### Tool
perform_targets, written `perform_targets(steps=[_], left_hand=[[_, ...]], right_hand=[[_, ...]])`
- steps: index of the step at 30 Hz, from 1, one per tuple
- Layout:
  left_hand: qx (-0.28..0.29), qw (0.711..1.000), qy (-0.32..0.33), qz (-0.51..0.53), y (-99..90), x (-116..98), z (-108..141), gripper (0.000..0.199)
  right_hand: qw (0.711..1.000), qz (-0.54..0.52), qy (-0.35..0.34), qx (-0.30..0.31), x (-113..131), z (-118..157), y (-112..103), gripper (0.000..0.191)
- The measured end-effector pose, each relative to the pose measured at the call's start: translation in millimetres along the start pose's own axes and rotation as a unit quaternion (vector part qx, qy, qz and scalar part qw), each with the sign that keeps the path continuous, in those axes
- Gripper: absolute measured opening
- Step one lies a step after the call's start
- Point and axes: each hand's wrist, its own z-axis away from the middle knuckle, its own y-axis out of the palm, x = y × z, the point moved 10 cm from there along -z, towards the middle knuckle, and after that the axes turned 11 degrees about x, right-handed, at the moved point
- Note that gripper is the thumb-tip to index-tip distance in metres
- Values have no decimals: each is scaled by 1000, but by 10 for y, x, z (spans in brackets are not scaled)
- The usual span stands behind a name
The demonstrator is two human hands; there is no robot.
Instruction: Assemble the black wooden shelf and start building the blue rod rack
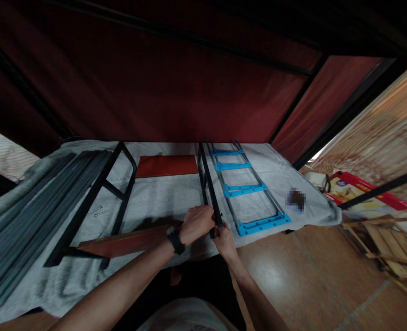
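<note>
Both grips, left hand (198, 224) and right hand (226, 240), clamp black bracket (210, 184), lower centre, near white cloth (275, 161) edge; narrow gap to blue rack (263, 224).

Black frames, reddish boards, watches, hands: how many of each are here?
Black frames: 2 (held frame, other frame)
Reddish boards: 2 (far board, near board)
Watch: 1
Hands: 2 (left hand, right hand)
Total: 7

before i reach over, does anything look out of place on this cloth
Yes, slightly: small metal bits lie loose on the cloth, within the black frame's left side. A pixelated patch at right hides something brownish. I see no obvious spill.
</note>
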Motion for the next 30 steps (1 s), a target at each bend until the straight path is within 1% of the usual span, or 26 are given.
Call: perform_targets(steps=[4, 6, 10, 14, 17, 24, 30], left_hand=[[-46, 999, 5, -13, -36, 42, 25, 17], [-56, 998, 3, -13, -58, 71, 41, 17], [-49, 999, -3, -7, -103, 95, 64, 18], [-42, 999, -3, -4, -118, 81, 76, 17], [-37, 999, 3, -5, -106, 64, 79, 16], [-38, 999, 6, -8, -143, 60, 103, 20], [-30, 999, -17, 0, -100, 79, 92, 19]], right_hand=[[989, -141, 30, 24, -173, -31, 77, 9], [982, -179, 37, 37, -212, -45, 121, 12], [975, -216, 38, 47, -192, -70, 151, 20], [974, -219, 35, 50, -156, -88, 132, 31], [976, -206, 32, 58, -154, -90, 128, 35], [987, -147, 24, 62, -161, -90, 106, 31], [983, -163, 23, 76, -182, -94, 159, 25]])
